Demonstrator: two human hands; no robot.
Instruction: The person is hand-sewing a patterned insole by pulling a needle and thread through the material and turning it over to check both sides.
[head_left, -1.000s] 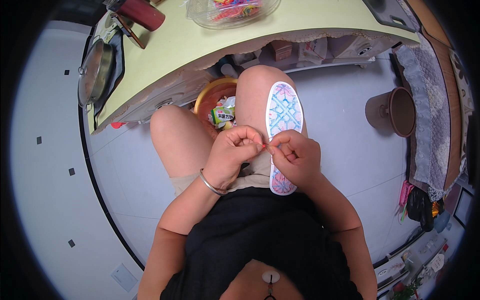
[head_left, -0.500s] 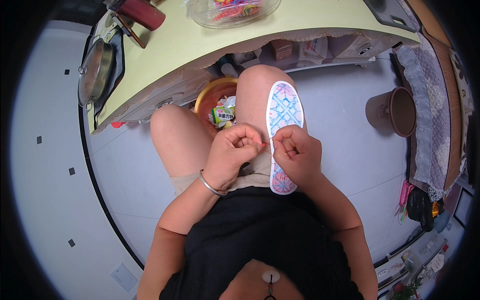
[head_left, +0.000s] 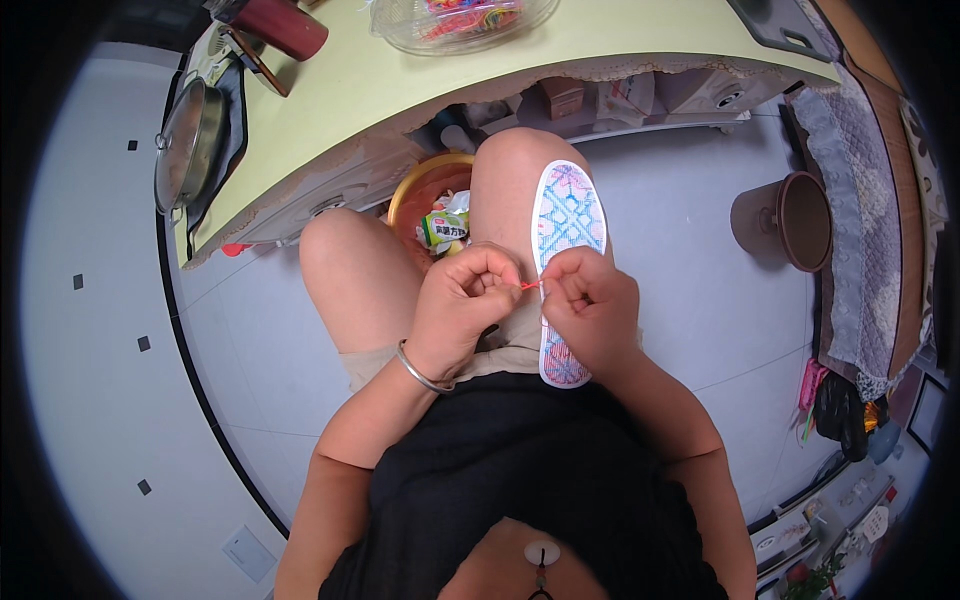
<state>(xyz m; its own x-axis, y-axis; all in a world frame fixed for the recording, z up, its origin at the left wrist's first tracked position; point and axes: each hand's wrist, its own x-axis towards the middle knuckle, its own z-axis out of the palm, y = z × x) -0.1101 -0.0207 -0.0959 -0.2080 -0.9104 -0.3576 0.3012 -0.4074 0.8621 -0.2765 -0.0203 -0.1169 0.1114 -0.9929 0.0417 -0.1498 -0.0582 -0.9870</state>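
Note:
An embroidered insole [head_left: 569,215], white-edged with a blue and pink stitched pattern, lies lengthwise along my right thigh. Over its inner edge, my left hand [head_left: 468,300] pinches one end of a red thread [head_left: 530,286] between thumb and forefinger. The thread spans the short gap to my right hand [head_left: 595,305], whose thumb and forefinger pinch its other side. That hand covers part of the insole's lower half. Whether a needle is in the fingers is too small to tell.
A yellow-topped table [head_left: 345,85] stands ahead, with a clear plastic box [head_left: 462,25] of coloured threads on it. A lidded pan [head_left: 190,148] sits at its left end. Below is an orange bin [head_left: 410,190] with wrappers. A brown bucket [head_left: 755,222] stands on the floor at right.
My right hand has shifted very slightly left, and the red thread between the fingers now shows more plainly. The insole has hardly moved.

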